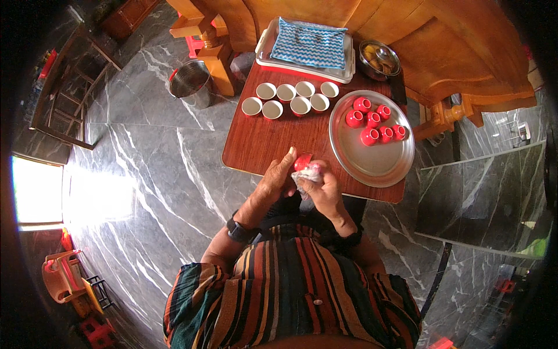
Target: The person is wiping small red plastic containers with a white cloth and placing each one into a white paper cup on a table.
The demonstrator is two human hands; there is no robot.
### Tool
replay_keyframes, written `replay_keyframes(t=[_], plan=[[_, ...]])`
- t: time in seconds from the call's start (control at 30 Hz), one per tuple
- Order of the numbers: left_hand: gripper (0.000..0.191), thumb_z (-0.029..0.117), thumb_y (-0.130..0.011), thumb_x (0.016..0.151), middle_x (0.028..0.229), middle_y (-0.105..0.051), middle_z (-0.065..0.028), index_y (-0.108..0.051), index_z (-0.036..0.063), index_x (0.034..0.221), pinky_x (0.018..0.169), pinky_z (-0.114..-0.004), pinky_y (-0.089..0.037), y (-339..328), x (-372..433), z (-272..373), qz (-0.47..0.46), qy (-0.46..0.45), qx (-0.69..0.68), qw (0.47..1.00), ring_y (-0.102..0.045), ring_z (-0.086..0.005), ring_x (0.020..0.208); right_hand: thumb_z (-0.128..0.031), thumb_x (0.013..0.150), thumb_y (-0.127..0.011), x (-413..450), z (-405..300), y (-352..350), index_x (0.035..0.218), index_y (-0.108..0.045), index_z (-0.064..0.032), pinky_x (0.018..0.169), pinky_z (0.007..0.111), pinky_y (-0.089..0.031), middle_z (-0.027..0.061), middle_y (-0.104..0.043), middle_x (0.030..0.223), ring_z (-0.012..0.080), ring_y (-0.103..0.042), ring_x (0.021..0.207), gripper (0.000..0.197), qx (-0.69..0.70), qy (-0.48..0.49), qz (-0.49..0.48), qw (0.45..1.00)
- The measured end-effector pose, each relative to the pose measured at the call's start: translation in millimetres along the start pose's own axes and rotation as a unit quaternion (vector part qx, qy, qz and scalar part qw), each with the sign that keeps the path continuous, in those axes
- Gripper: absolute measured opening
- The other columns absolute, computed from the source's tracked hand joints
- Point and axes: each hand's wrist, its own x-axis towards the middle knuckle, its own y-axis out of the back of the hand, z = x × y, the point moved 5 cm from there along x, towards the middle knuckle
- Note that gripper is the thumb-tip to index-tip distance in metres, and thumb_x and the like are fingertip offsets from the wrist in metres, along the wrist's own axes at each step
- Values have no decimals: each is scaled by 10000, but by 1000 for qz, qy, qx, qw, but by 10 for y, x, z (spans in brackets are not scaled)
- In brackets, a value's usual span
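My left hand [275, 178] grips a small red cup [302, 162] above the near edge of the wooden table [261, 144]. Bunched in my right hand [323, 192] is a whitish cloth [308, 175] with some pink on it, pressed against the cup. Fingers and cloth hide part of the cup. Farther back stand several red cups [272, 110] with white insides, mouths up, in two uneven rows. To the right, a round metal tray [370, 168] holds several red cups [369, 136] turned upside down.
A lidded plastic container [263, 56] bears a blue-and-white wavy-patterned cloth [310, 43] at the table's back. Beside it sits a metal pot with a glass lid [379, 59]. A carved wooden bench [392, 17] borders the far side. A metal bucket [192, 85] stands on the floor at left.
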Motion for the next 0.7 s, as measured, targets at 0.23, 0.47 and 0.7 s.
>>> replay_keyframes(t=[0.23, 0.47, 0.7], plan=[[501, 522, -476, 883, 568, -517, -30, -556, 32, 819, 363, -238, -335, 10, 13, -40, -37, -7, -33, 999, -467, -114, 420, -160, 846, -639, 6, 84, 84, 960, -573, -26, 623, 233, -465, 36, -611, 873, 101, -570, 732, 188, 27, -36, 54, 998], [379, 319, -641, 846, 729, -584, -51, -510, 1, 1004, 525, -225, -419, 5, 7, 20, -53, -161, 42, 985, -525, -90, 614, -190, 836, -636, 102, -45, 217, 879, -596, -34, 611, 238, -468, 11, -605, 801, 86, -561, 678, 166, 63, -103, 105, 987], [461, 114, -735, 710, 898, -592, -100, -517, 33, 1109, 648, -297, -475, -89, -121, 252, 4, -301, 269, 915, -575, -191, 747, -219, 814, -658, 124, 159, 326, 834, -574, -50, 609, 252, -454, -1, -577, 770, 85, -546, 678, 190, 113, -130, 103, 980]])
